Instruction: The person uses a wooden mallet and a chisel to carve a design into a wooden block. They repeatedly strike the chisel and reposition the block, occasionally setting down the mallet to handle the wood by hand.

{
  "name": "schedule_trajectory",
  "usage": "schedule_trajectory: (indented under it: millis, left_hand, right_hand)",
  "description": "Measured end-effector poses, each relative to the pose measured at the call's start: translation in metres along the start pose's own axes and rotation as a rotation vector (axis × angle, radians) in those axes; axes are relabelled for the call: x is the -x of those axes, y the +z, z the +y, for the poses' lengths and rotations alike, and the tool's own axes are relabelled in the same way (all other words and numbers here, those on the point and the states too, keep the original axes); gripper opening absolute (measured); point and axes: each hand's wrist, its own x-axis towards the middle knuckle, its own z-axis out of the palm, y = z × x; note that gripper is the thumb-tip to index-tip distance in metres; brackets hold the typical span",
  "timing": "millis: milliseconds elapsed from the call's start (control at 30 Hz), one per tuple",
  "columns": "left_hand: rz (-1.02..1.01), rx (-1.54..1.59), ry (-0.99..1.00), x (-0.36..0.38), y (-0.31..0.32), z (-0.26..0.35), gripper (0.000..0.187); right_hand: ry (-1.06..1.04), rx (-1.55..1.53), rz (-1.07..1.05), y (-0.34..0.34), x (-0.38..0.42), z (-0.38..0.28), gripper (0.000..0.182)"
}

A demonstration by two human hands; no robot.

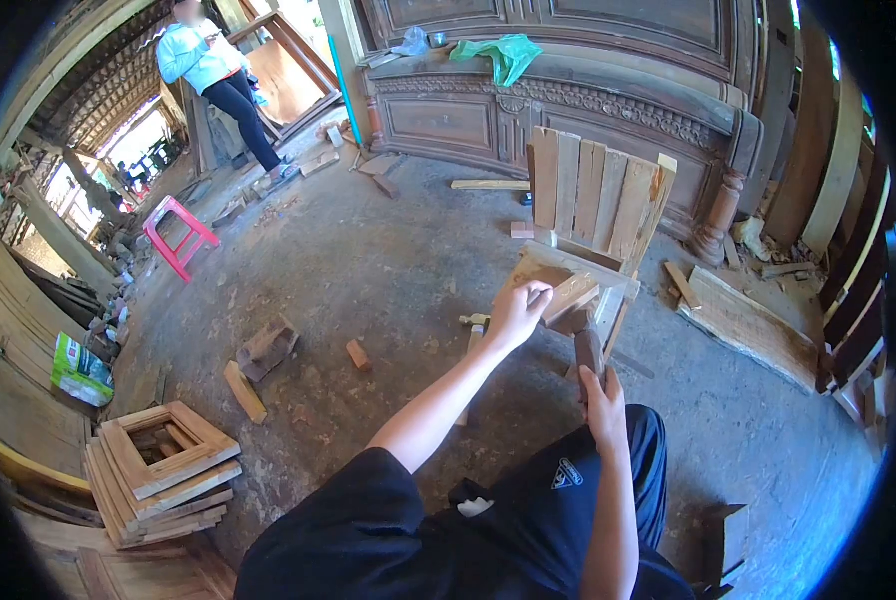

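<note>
My left hand (521, 312) is closed in a fist over a small wooden workbench (540, 266), beside a pale wooden block (574, 294). What its fingers grip, if anything, is hidden. My right hand (604, 405) is wrapped round the lower end of a dark brown wooden bar (589, 352), which points up towards the block. Its upper end reaches the bench edge, close to my left hand. Several upright boards (593, 190) stand at the far end of the bench, side by side.
Stacked wooden frames (168, 450) lie at the lower left. A pink stool (180, 238), wood offcuts (244, 391) and a dark wooden block (268, 348) are on the floor. Behind stands a carved wooden bed panel (438, 125); a person (208, 65) stands back left. A rough slab (753, 325) lies right.
</note>
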Motion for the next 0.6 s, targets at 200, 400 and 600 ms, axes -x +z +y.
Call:
schedule_trajectory:
  millis: [200, 400, 600]
  left_hand:
    - [0.021, -0.096, -0.049, -0.003, 0.002, 0.014, 0.047]
    - [0.016, -0.132, -0.055, -0.004, 0.009, 0.012, 0.057]
    - [0.025, -0.06, -0.042, -0.007, 0.01, 0.013, 0.048]
  right_hand:
    - [-0.034, -0.109, 0.027, 0.0, 0.013, 0.002, 0.034]
    - [-0.031, -0.298, 0.139, -0.006, 0.041, 0.007, 0.03]
    - [-0.055, -0.332, 0.158, -0.026, 0.071, -0.003, 0.031]
